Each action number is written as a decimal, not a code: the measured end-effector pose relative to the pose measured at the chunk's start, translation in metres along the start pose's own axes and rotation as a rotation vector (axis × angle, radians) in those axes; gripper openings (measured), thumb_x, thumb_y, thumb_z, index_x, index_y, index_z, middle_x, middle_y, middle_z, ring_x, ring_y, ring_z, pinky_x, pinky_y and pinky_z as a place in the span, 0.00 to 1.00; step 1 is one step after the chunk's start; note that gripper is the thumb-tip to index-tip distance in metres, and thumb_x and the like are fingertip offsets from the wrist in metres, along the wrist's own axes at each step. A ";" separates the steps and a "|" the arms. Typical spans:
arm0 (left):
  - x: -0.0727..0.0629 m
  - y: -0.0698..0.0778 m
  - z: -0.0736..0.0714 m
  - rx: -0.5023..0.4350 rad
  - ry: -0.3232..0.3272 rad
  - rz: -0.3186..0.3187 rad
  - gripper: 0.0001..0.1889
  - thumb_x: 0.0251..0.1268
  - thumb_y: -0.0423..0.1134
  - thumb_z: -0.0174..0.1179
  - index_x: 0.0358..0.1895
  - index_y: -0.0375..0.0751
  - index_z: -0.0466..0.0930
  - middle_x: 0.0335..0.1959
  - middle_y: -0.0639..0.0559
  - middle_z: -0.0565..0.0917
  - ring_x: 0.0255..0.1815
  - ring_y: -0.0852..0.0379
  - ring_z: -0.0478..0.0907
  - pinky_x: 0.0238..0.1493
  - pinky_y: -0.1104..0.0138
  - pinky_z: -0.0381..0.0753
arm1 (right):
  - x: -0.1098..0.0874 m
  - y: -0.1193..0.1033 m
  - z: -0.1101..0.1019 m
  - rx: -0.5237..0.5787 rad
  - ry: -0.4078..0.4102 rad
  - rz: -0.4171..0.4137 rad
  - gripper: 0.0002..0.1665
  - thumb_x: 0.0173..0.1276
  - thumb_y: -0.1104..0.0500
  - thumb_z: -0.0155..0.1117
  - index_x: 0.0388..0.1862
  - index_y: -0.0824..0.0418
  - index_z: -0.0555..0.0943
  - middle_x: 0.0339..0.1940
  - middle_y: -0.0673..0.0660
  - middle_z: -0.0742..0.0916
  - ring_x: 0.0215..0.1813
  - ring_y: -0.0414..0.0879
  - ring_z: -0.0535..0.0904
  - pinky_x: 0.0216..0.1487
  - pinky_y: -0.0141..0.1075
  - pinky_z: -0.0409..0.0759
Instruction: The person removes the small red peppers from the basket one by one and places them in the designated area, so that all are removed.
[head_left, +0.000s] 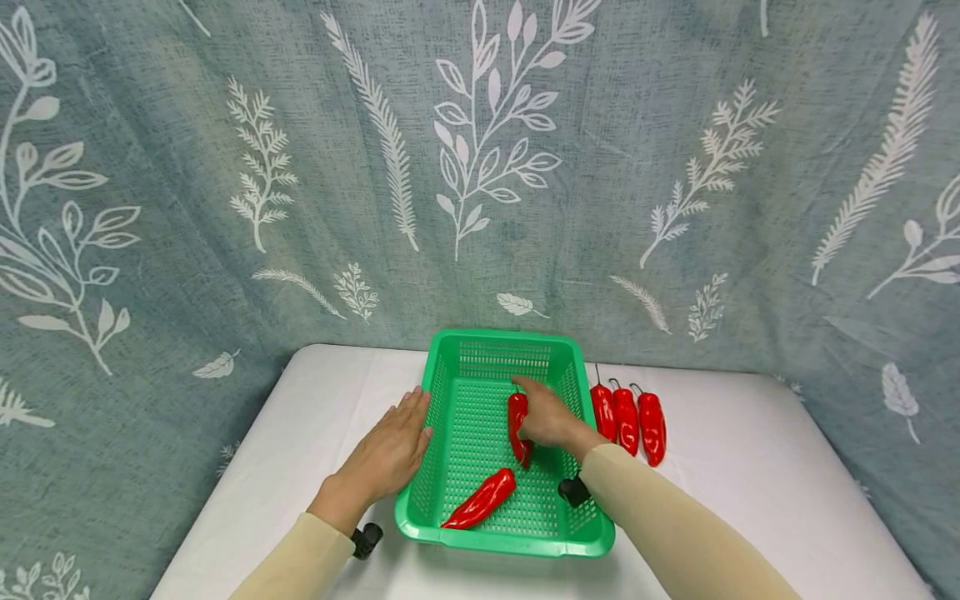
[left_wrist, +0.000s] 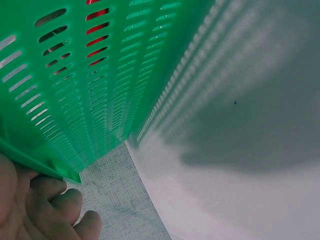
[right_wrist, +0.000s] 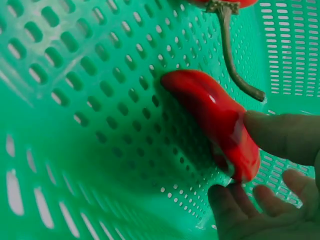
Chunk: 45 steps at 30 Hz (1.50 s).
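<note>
A green plastic basket (head_left: 495, 546) with slotted walls stands on the table. My right hand (head_left: 551, 417) reaches inside it and holds a long red pepper (head_left: 517, 421) between thumb and fingers. In the right wrist view the thumb lies against the side of this pepper (right_wrist: 215, 110), and the fingertips are at its near end. Another red pepper (head_left: 480, 500) lies on the basket floor toward the front. My left hand (head_left: 393, 442) rests at the basket's left rim with fingers extended. The left wrist view shows its fingers (left_wrist: 67, 202) beside the green rim (left_wrist: 37, 167).
Outside the basket's right wall, three red peppers (head_left: 651, 429) lie side by side on the white tablecloth (head_left: 750, 475), stems pointing away. A grey-green curtain (head_left: 337, 208) with white leaf prints hangs behind the table.
</note>
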<state>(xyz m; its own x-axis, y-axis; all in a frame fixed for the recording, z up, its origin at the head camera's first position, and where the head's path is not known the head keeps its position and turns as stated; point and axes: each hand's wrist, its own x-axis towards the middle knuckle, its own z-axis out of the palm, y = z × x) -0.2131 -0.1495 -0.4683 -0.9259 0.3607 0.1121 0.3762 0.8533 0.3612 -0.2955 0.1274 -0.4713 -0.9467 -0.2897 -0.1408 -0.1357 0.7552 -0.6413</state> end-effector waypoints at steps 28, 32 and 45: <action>-0.001 -0.001 -0.001 -0.005 -0.020 -0.021 0.32 0.89 0.46 0.44 0.84 0.31 0.51 0.86 0.37 0.54 0.87 0.42 0.52 0.86 0.48 0.57 | 0.010 -0.010 0.014 0.067 -0.214 -0.041 0.58 0.56 0.69 0.80 0.84 0.53 0.64 0.68 0.61 0.81 0.57 0.52 0.81 0.54 0.46 0.85; -0.001 0.001 -0.001 -0.005 -0.014 -0.015 0.32 0.88 0.45 0.45 0.84 0.30 0.53 0.86 0.36 0.55 0.87 0.41 0.53 0.85 0.47 0.59 | 0.010 -0.010 0.016 0.028 -0.230 -0.047 0.59 0.56 0.68 0.82 0.84 0.52 0.64 0.66 0.62 0.82 0.60 0.53 0.80 0.59 0.48 0.85; -0.001 0.001 -0.001 0.003 -0.008 -0.012 0.32 0.89 0.45 0.44 0.84 0.30 0.53 0.86 0.36 0.56 0.87 0.42 0.54 0.85 0.48 0.59 | 0.009 -0.011 0.013 0.092 -0.208 -0.035 0.44 0.61 0.68 0.77 0.75 0.52 0.73 0.53 0.59 0.84 0.46 0.51 0.82 0.42 0.42 0.86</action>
<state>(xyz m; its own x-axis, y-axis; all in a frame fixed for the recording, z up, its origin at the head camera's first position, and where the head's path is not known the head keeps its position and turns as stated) -0.2121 -0.1488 -0.4674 -0.9300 0.3535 0.1009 0.3654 0.8584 0.3600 -0.2992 0.1090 -0.4755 -0.8599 -0.4368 -0.2641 -0.1310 0.6890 -0.7128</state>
